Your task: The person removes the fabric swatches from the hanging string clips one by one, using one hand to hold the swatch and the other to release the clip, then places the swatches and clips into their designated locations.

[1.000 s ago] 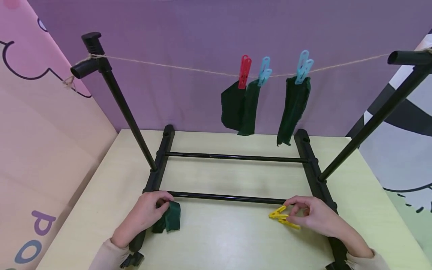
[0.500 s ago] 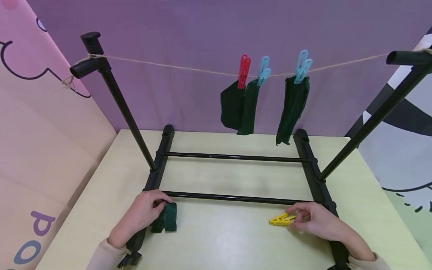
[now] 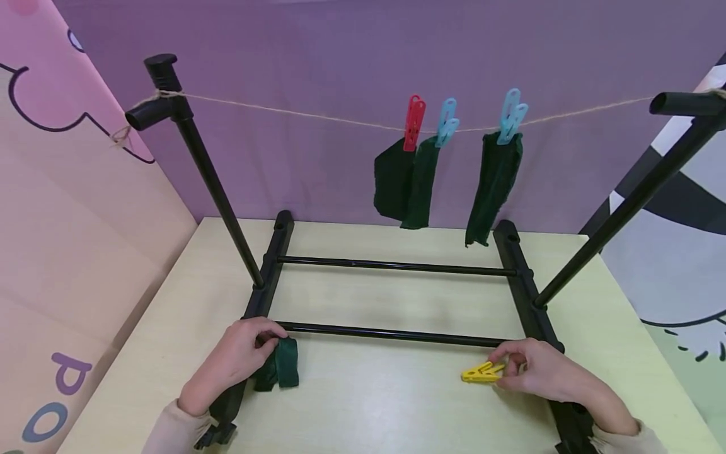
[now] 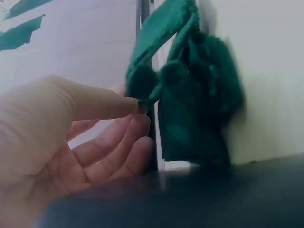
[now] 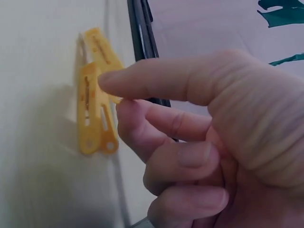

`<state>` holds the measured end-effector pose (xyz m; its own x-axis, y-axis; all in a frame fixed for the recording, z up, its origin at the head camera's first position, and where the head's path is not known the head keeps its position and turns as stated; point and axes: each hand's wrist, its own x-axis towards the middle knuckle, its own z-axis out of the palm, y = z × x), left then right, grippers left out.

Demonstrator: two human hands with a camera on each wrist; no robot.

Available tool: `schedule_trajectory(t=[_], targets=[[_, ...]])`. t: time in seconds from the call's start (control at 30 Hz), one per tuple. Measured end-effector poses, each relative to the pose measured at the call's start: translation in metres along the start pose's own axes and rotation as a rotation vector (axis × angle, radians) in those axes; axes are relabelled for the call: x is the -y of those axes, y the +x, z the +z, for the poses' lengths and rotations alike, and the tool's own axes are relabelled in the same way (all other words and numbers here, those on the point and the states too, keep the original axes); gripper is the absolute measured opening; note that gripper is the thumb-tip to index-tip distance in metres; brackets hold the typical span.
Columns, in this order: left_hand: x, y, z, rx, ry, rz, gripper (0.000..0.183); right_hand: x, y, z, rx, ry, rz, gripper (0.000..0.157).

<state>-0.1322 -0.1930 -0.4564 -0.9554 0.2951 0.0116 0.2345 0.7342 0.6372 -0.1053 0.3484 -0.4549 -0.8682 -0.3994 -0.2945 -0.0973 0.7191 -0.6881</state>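
At the lower left of the head view, my left hand [image 3: 238, 354] pinches a folded dark green cloth [image 3: 287, 364]. The left wrist view shows its thumb and fingers on one edge of the cloth [image 4: 192, 114], which hangs in loose folds. On the other side, my right hand [image 3: 535, 371] holds a yellow clothespin [image 5: 100, 45] between thumb and forefinger, close above the table. A second yellow clothespin [image 5: 89, 111] lies against it in the right wrist view. The remaining right fingers are curled. In the head view the two clothespins overlap.
A black frame [image 3: 397, 334] stands on the pale table [image 3: 368, 403]. Twine [image 3: 283, 112] runs between its posts, bearing green cloths [image 3: 495, 186] under a red clothespin [image 3: 414, 123] and blue clothespins [image 3: 512, 116]. A purple panel [image 3: 317, 57] closes the back.
The yellow clothespins, spread apart a second ago, now lie closer together at my right fingertips. My right hand has shifted slightly down and right. The left hand and its cloth have barely moved.
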Motion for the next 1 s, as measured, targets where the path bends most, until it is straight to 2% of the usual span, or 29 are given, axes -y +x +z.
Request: schedule_trajectory(t=[0.2,0.43,0.67,0.87,1.0], targets=[[0.0,0.0,-0.009,-0.029,-0.014,0.017,0.02,0.003,0.0,-0.004,0.006,0.0,0.006,0.038],[-0.001,-0.001,-0.01,-0.03,-0.033,0.02,0.017,0.011,0.0,-0.012,0.002,-0.006,0.013,0.041],[-0.009,0.002,-0.015,-0.019,-0.044,0.038,0.017,0.017,0.002,-0.017,-0.014,-0.009,-0.06,0.042],[-0.012,0.006,-0.017,-0.017,-0.048,0.047,0.016,0.021,0.003,-0.021,-0.018,0.026,-0.087,0.04],[-0.014,0.008,-0.017,-0.009,-0.058,0.05,0.017,0.027,0.004,-0.026,-0.051,-0.021,-0.112,0.038]])
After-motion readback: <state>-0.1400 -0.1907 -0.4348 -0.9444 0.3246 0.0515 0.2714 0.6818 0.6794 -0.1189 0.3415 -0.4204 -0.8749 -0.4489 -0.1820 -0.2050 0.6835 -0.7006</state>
